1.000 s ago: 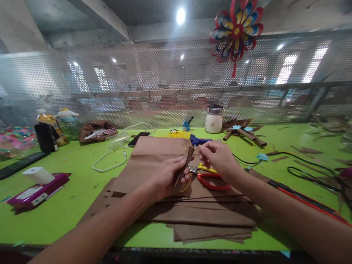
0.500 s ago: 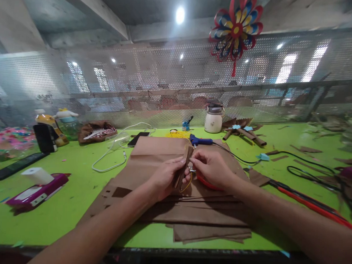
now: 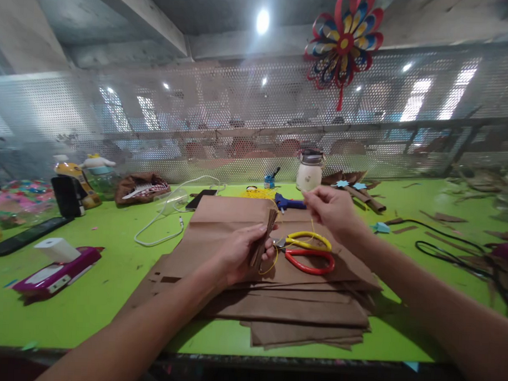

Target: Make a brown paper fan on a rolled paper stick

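Observation:
My left hand (image 3: 244, 250) is closed round a narrow bundle of folded brown paper (image 3: 266, 235), held upright above the paper stack. A thin yellow string (image 3: 270, 269) loops down from the bundle. Up and to the right, my right hand (image 3: 329, 211) pinches a length of that string, which hangs below its fingers. Scissors (image 3: 310, 252) with one yellow and one red handle lie on the brown paper sheets (image 3: 220, 211) between the hands; their blade tips are close to my left fingers.
Behind the stack lie a blue glue gun (image 3: 290, 203), yellow string (image 3: 260, 194) and a black phone (image 3: 201, 200). A white jar (image 3: 309, 171) stands at the back. Left are a white cable (image 3: 150, 243) and a purple power strip (image 3: 57, 272). Rolled paper pieces (image 3: 372, 202) lie right.
My right hand has moved up and right, away from the bundle, drawing the string out. The scissors' handles now show. My left hand keeps its hold in about the same place.

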`<state>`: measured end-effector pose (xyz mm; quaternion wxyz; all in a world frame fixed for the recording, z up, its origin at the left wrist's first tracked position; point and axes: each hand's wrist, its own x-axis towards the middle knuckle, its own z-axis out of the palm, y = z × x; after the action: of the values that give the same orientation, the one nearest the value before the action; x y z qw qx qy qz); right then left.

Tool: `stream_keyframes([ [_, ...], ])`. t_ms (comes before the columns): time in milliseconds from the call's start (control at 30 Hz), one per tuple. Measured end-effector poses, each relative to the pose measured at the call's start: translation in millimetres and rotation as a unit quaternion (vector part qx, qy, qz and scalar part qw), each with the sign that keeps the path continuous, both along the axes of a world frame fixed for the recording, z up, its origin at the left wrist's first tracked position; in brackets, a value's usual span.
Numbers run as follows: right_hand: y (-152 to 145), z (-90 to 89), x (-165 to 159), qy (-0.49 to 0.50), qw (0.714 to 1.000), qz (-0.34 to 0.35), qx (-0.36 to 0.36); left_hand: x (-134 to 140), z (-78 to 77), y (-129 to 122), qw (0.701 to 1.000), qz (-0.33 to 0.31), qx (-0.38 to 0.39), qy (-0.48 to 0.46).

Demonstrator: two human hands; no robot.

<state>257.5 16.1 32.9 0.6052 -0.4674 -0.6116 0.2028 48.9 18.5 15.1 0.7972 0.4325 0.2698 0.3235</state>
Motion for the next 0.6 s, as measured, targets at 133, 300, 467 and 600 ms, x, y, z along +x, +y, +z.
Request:
stream_keyframes([
  [133, 11.8, 9.2, 33.3, 0.003, 0.987, -0.123, 0.101, 0.8, -0.1, 0.5, 1.000, -0.009, 0.007, -0.015],
  [300, 14.6, 12.0, 46.5, -0.119, 0.973, -0.176, 0.094, 0.8, -1.3, 0.2, 0.999, -0.023, 0.022, 0.000],
  [467, 5.1, 8.8, 20.0, -0.225, 0.964, -0.112, 0.083, -0.4, -1.3, -2.3, 0.997, -0.024, 0.063, 0.044],
  [600, -0.3, 1.5, 1.3, -0.172, 0.983, -0.066, 0.011, -1.1, -0.4, -3.8, 0.996, -0.038, 0.058, 0.060],
])
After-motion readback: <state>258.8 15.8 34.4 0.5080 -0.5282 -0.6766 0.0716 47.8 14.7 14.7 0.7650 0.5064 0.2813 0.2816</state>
